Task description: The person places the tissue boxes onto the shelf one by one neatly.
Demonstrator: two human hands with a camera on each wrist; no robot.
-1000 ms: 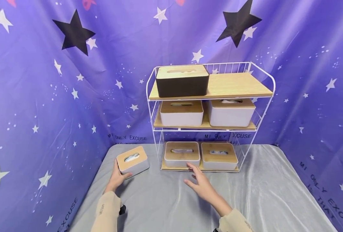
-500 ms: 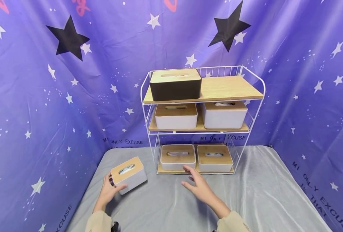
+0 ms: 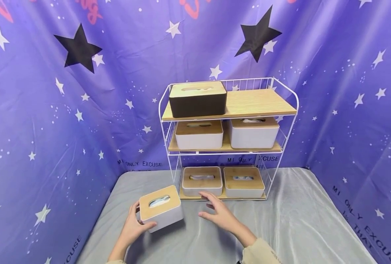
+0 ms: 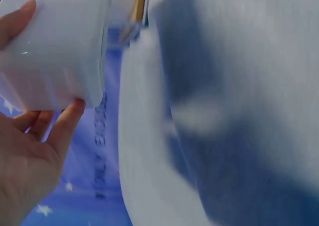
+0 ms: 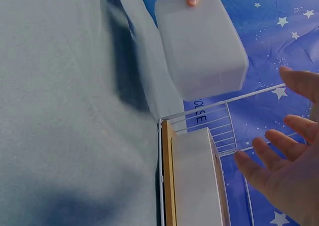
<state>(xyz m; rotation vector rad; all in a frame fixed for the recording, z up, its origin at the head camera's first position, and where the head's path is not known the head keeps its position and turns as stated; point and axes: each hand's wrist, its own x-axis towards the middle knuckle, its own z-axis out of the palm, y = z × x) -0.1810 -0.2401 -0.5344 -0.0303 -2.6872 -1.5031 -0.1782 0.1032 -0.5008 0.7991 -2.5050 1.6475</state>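
Note:
My left hand (image 3: 131, 227) grips a white tissue box (image 3: 165, 219) with a wood-look lid by its left end, thumb on the front face and fingers behind. The box is held up off the grey cloth; in the left wrist view its white side (image 4: 55, 52) sits between thumb and fingers. My right hand (image 3: 222, 216) hovers in front of the rack's bottom shelf, fingers spread and holding nothing. Nearest to it is a low white tissue box (image 3: 202, 191) on that shelf. The right wrist view shows the right hand (image 5: 294, 161) apart from the lifted box (image 5: 204, 47).
A white wire rack (image 3: 282, 154) with three wooden shelves stands against the purple star curtain (image 3: 66, 128). A black tissue box (image 3: 198, 105) sits at the top left. Two white boxes stand on the middle shelf, and a second low white box (image 3: 245, 192) at bottom right.
My left hand has lifted the tissue box from the cloth and brought it nearer and to the right, toward the rack. My right hand has shifted slightly left. The head view has tilted somewhat.

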